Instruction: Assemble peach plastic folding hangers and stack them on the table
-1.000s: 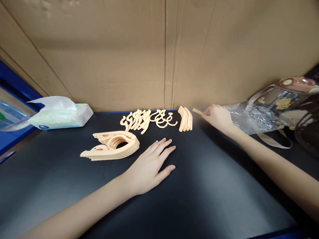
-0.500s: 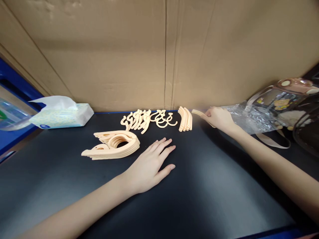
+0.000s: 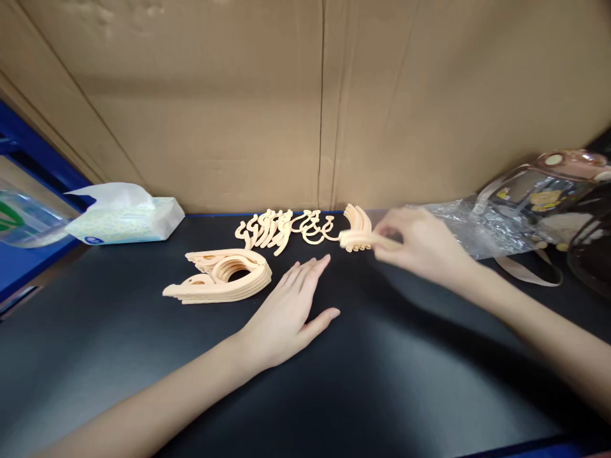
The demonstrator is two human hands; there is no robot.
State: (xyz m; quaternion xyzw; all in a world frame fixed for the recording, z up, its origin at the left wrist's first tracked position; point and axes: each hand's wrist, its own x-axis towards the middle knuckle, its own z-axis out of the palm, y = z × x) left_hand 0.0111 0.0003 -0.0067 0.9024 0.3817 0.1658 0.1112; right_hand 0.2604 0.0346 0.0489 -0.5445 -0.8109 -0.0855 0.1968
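Fingers of the right hand (image 3: 420, 245) pinch a peach curved strip (image 3: 365, 239), its long axis level, free end pointing left beside the strip pile (image 3: 358, 224). The left hand (image 3: 291, 312) lies flat, fingers spread, empty, on the black table (image 3: 382, 381).

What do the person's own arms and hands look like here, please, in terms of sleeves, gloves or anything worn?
Both forearms are bare, with no sleeves in view. The left hand has no glove, ring or watch, and its nails look short and unpainted. The right hand is motion-blurred, but seems equally bare, with nothing on the wrist.
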